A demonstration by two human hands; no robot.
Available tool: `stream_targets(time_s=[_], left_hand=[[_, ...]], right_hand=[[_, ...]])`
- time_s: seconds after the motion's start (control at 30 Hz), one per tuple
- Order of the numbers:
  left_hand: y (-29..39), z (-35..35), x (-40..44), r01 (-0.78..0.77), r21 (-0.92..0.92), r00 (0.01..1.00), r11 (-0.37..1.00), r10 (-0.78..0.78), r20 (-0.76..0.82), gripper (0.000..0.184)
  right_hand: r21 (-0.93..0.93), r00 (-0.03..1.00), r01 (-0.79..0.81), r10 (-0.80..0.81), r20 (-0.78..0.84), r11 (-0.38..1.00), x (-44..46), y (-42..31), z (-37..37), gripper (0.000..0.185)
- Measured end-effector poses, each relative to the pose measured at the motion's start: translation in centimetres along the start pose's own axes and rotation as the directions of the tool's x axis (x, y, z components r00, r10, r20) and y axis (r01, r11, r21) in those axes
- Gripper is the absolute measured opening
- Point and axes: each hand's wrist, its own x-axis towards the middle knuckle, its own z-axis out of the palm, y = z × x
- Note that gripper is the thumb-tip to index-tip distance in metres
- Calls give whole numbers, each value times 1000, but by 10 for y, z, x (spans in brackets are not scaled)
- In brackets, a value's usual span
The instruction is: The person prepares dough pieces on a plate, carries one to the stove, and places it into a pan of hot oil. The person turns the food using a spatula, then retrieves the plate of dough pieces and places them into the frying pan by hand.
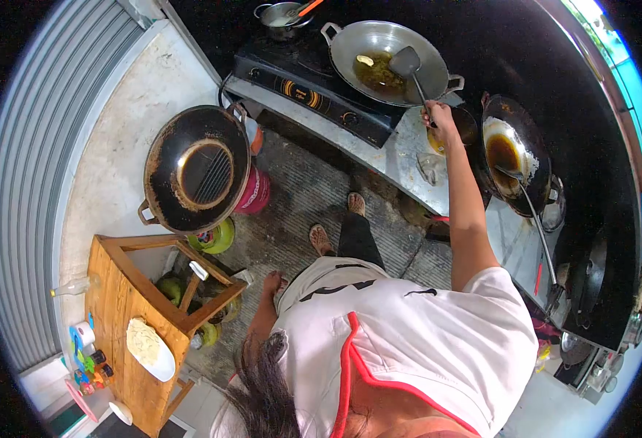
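Note:
My right hand (439, 118) is closed around the handle of a dark spatula (406, 63). The spatula's blade is inside a large silver wok (346, 45), over a shallow pool of yellowish oil (384, 79). A small pale yellow piece (365, 60) lies in that wok, left of the blade. The wok sits on the right side of a black gas stove (303, 93). Down beside my hip hangs my left hand (273, 282), its fingers loosely apart and partly hidden, with nothing visible in it.
On the right, a dark wok (509, 117) holds brown oil and a long-handled ladle (531, 197). A blackened wok (175, 142) with a rack stands at left. A wooden table (109, 328) bears a white plate (163, 365) of pale dough-like food. A small pot (283, 20) sits at the stove's back left.

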Motion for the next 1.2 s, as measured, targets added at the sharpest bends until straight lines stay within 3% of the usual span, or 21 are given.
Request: stream_targets(time_s=[0.03, 0.17, 0.33, 0.37, 0.43, 0.63, 0.73, 0.87, 0.93, 1.03, 1.13, 1.2], left_hand=[[-7, 3, 10, 6, -55, 1000, 998, -7, -25, 32], [-6, -14, 20, -109, 23, 993, 994, 110, -45, 36], [15, -16, 3, -166, 118, 971, 979, 183, -155, 39], [12, -15, 4, -143, 58, 976, 988, 150, -156, 38], [2, -11, 9, -92, -63, 985, 994, 82, -149, 37], [-16, -15, 19, -153, 150, 987, 977, 159, -32, 31], [-3, -12, 9, -40, -50, 997, 998, 36, -74, 29], [7, -16, 9, -180, 81, 978, 980, 187, -96, 28], [17, -18, 6, -262, 217, 944, 940, 297, -143, 29], [11, -16, 18, -164, -32, 977, 986, 158, -142, 29], [10, -21, 24, -165, 39, 983, 985, 168, -78, 32], [22, -20, 11, -126, -14, 991, 992, 125, -49, 36]], right_hand=[[2, 1000, -6, 6, 15, 1000, 6, 3, 3, 15], [-9, 998, -64, 64, 27, 998, 5, -9, 23, 16], [124, 983, -114, 94, 159, 986, 21, -2, 29, 13], [154, 983, -115, 89, 163, 981, 19, -3, 31, 13], [115, 984, -79, 59, 169, 990, 12, -7, 35, 12], [65, 975, -18, 3, 223, 998, -7, -16, 38, 31], [-4, 976, 4, -3, 219, 1000, -10, -14, 38, 37], [-81, 969, 22, -1, 246, 996, -8, -7, 32, 38], [-130, 987, 23, -2, 161, 991, -9, -5, 31, 34], [-153, 998, 28, -18, 67, 988, -12, -3, 25, 31], [-111, 999, 31, -34, -28, 993, -6, 1, 13, 28], [-112, 996, 35, -44, -73, 993, -3, 3, 5, 25]])
